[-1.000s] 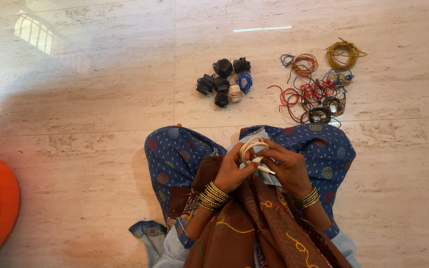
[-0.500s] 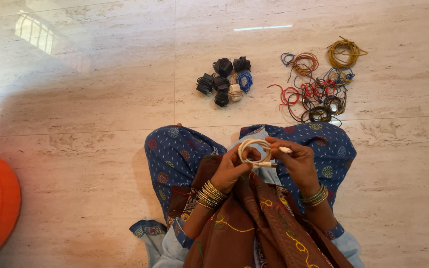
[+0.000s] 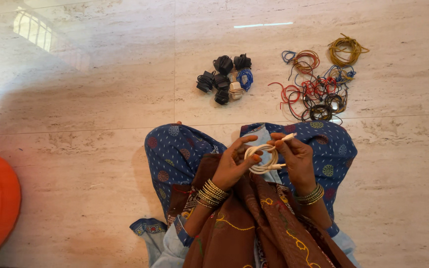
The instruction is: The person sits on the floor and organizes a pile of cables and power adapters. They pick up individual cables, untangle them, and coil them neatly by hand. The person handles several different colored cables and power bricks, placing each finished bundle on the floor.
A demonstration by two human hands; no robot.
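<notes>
Holding: left hand (image 3: 234,166) pinches the near side of a small coil of white cable (image 3: 261,158), fingers closed on the loops, above the lap
Right hand: right hand (image 3: 294,159) grips the far side of that coil, fingers closed around it, thumb and forefinger pressing the white plug end (image 3: 288,137), which pokes up and out past the knuckles
Second end: another white tip (image 3: 279,166) sticks out of the coil's lower right, just beside the right palm
Lap: blue patterned cloth (image 3: 175,154) over both knees, brown embroidered scarf (image 3: 254,218) draped beneath the wrists
Floor ahead: cluster of tied bundles (image 3: 224,79), mostly black, one blue, one pale, resting together on the marble floor (image 3: 75,99)
Floor right: loose tangle of coloured wires (image 3: 319,92), well apart from the hands, with a yellow coil (image 3: 346,49) at its far edge
Risk: my read, the loops look springy; any slackening of either pinch could let the coil spring open, and the free plug end could slip out
</notes>
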